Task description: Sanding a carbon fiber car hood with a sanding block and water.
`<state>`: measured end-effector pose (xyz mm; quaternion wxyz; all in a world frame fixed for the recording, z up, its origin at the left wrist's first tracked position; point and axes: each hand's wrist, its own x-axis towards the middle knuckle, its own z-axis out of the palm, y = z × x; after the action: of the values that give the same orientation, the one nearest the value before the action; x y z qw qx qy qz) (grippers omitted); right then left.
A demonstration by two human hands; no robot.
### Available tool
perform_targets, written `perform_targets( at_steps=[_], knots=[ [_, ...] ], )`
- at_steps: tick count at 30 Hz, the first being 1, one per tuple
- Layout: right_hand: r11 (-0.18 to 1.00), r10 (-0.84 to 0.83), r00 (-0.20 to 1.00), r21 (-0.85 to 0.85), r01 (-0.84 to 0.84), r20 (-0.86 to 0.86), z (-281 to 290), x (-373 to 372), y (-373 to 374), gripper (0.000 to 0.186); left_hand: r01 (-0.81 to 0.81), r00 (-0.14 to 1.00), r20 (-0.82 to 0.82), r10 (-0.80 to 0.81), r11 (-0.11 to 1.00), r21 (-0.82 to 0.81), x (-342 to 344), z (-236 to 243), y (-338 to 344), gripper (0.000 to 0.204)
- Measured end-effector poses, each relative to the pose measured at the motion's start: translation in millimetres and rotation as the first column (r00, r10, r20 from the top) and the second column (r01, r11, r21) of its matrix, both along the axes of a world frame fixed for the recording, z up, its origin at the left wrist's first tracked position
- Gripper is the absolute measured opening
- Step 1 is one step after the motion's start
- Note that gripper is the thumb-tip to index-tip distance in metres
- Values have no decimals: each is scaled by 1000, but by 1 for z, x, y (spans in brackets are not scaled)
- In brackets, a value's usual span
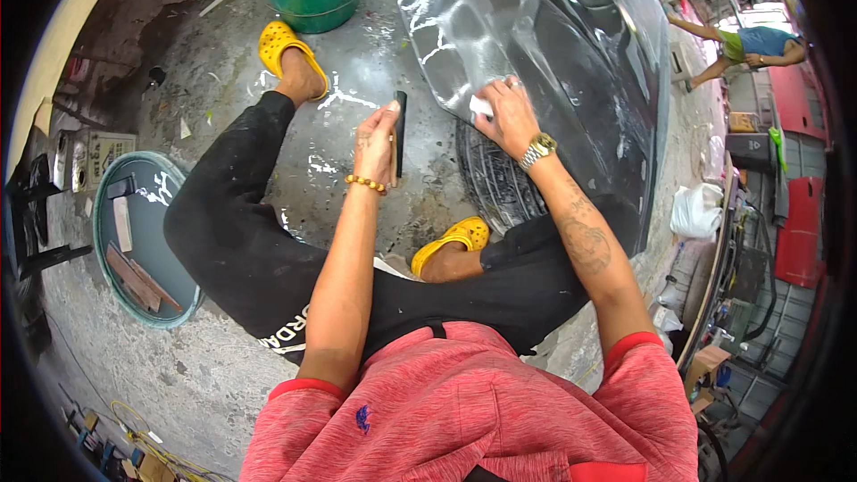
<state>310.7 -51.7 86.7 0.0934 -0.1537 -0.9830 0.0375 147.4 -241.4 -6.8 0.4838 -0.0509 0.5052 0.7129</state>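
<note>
A dark, narrow flat block (400, 138) stands nearly upright in my left hand (373, 145), whose fingers close on its side, thumb near the top. Just left of the car hood's edge, the block is held apart from it. My right hand (511, 120) pinches a small white pad (481, 107) at the near left edge of the hood; whether the pad presses on the surface I cannot tell. Wet and glossy, the dark grey car hood (580, 116) has lighter patches and a raised scoop. Beneath its left edge shows a black tire (491, 174).
On my left, a round basin (161, 205) holds water and several flat strips. A green tub (321, 0) with more pieces stands ahead, past my yellow clog (278, 40). Wet concrete floor (348, 196) lies between my legs. Another person (763, 45) is at far right, near red panels (797, 232).
</note>
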Motion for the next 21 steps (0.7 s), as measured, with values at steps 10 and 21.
perform_targets(
  at_steps=[10,21],
  knots=[
    [995,-93,988,34,90,123,32,40,25,39,17,992,-123,-1,992,127,3,13,3,51],
    [891,-452,888,78,447,80,55,180,209,37,-533,537,-653,534,815,228,-158,238,-180,26]
  ],
)
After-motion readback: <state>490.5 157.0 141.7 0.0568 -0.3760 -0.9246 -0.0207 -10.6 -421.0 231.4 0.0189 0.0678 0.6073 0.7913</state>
